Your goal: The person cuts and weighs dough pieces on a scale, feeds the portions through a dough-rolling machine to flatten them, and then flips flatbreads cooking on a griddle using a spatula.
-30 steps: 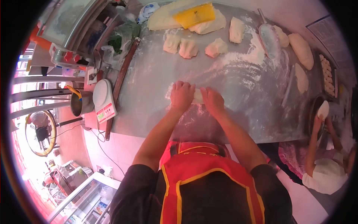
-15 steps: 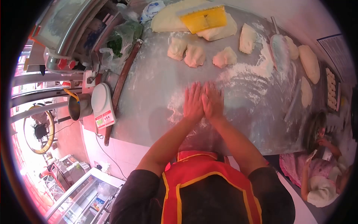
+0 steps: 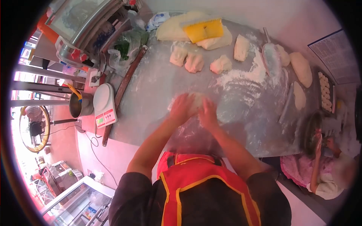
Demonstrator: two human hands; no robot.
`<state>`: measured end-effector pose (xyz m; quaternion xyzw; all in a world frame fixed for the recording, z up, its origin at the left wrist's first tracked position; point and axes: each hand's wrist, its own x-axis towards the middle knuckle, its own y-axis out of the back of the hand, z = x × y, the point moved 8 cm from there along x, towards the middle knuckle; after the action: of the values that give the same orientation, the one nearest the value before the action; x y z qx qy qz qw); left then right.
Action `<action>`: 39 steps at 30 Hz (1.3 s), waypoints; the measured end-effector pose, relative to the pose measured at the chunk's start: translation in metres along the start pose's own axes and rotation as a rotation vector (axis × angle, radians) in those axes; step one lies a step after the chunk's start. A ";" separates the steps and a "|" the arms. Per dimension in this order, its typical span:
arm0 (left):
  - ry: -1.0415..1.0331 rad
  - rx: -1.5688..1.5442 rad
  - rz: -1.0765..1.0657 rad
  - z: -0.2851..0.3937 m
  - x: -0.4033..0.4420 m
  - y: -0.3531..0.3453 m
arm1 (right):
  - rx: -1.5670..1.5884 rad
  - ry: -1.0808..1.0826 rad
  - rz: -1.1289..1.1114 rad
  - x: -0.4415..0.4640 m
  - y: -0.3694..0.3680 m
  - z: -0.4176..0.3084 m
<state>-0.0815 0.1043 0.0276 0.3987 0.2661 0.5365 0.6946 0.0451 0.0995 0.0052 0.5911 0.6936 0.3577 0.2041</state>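
Nearer than the yellow scraper [image 3: 203,31], dough [image 3: 196,103] lies between left hand [image 3: 181,108] and right hand [image 3: 208,113], fingers slightly bent, grip unclear.

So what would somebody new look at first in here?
Probably the red apron with yellow edging, bottom middle. Then maybe the bright yellow tool on the big dough at the top, and, near the middle, a dough piece between the left hand and right hand.

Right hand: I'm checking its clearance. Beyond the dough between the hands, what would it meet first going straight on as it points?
Probably the second small dough lump from the left, across the table; the right hand is blurred, so its exact line is uncertain.
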 end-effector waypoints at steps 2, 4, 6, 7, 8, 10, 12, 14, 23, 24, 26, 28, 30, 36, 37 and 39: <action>0.012 -0.076 0.042 -0.034 -0.022 0.011 | 0.160 0.083 -0.082 0.002 -0.004 -0.020; 0.054 0.047 0.022 -0.063 -0.040 0.037 | 0.218 -0.013 -0.189 0.036 0.012 -0.009; 0.103 0.038 0.010 -0.087 -0.050 0.061 | -0.025 -0.038 0.088 0.094 0.063 0.021; 0.118 0.033 0.072 -0.086 -0.051 0.074 | -0.067 -0.020 0.196 0.126 0.086 0.044; 0.132 0.029 0.133 -0.084 -0.052 0.086 | -0.165 0.018 0.196 0.154 0.101 0.056; 0.163 -0.026 0.223 -0.078 -0.049 0.104 | -0.229 0.187 -0.029 0.186 0.097 0.078; 0.202 -0.130 0.297 -0.061 -0.042 0.106 | -0.217 0.249 -0.263 0.197 0.071 0.106; 0.143 -0.155 0.309 -0.044 -0.032 0.099 | -0.310 0.186 -0.241 0.198 0.071 0.099; 0.111 -0.362 0.150 0.049 0.020 0.003 | -0.132 -0.188 -0.296 0.027 0.079 0.029; 0.053 -0.299 0.147 0.065 0.025 -0.012 | -0.111 -0.164 -0.249 0.013 0.080 0.028; -0.066 -0.166 0.164 0.083 0.040 -0.041 | -0.074 -0.094 -0.149 0.001 0.085 0.027; -0.096 -0.068 0.106 0.087 0.048 -0.059 | -0.125 -0.169 -0.043 -0.009 0.089 0.035; -0.123 0.026 0.056 0.086 0.052 -0.078 | -0.108 -0.142 0.070 -0.011 0.078 0.039; -0.092 0.253 -0.095 0.054 0.075 -0.085 | -0.188 -0.083 0.123 0.021 0.049 0.043; -0.077 0.277 -0.087 0.054 0.088 -0.084 | -0.221 -0.105 0.104 0.033 0.050 0.049; -0.053 0.312 -0.061 0.051 0.108 -0.084 | -0.286 -0.125 0.078 0.052 0.052 0.061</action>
<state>0.0343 0.1846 -0.0085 0.5074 0.3400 0.4565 0.6470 0.1122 0.1674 0.0105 0.6036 0.5981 0.4228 0.3150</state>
